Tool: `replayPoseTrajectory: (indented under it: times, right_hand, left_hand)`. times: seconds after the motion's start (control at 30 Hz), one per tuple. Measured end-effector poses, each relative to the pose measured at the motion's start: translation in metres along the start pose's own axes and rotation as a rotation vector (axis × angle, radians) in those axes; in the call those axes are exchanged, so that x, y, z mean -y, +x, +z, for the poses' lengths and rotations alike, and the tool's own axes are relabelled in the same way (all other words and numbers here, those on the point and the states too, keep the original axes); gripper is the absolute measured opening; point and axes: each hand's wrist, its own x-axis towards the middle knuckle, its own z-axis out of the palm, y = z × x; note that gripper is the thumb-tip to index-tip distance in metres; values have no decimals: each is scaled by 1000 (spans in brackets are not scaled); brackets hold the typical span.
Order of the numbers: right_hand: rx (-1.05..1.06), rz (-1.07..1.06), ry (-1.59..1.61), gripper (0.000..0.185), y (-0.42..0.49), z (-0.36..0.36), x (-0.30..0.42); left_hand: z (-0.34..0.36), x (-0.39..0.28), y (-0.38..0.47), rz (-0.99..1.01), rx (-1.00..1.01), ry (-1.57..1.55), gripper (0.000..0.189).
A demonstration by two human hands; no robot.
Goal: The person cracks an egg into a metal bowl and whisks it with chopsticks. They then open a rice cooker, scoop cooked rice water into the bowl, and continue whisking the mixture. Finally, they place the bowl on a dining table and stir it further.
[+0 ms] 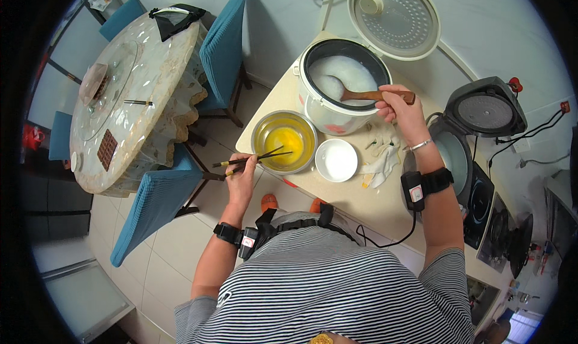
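My left hand (241, 177) grips a pair of dark chopsticks (274, 154) whose tips reach over a stainless steel bowl (308, 126). Yellow liquid like beaten egg (285, 144) lies in that bowl. With my right hand (403, 113) I hold the handle of a wooden ladle (372, 95). The ladle's round head sits in the white, porridge-like contents (356, 71) of a large rice cooker (336, 120) with its lid (395, 21) raised. Beside the steel bowl stands a small white bowl (336, 160); its inside looks white.
White cloth gloves (384, 161) lie right of the white bowl. Further right are a second cooker (451, 156) with a raised dark lid (485, 109) and a black cooktop (479, 204). At left stand a round table (135, 159) and blue-covered chairs (156, 208).
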Motion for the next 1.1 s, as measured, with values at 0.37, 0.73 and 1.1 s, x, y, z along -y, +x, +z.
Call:
replayPoseTrajectory:
  times: [0.37,0.73,1.1]
  right_hand:
    - [0,92,155,31,-6,-1,-13]
    - [25,309,444,27,-47,-4,-36]
    - [608,536,191,29,-90,92,-62]
  left_hand:
    - [23,18,10,-111,-233,-120,19]
    - [29,17,21,-112,-275,-173,22]
    - [33,42,38,-71,-311,-163,19]
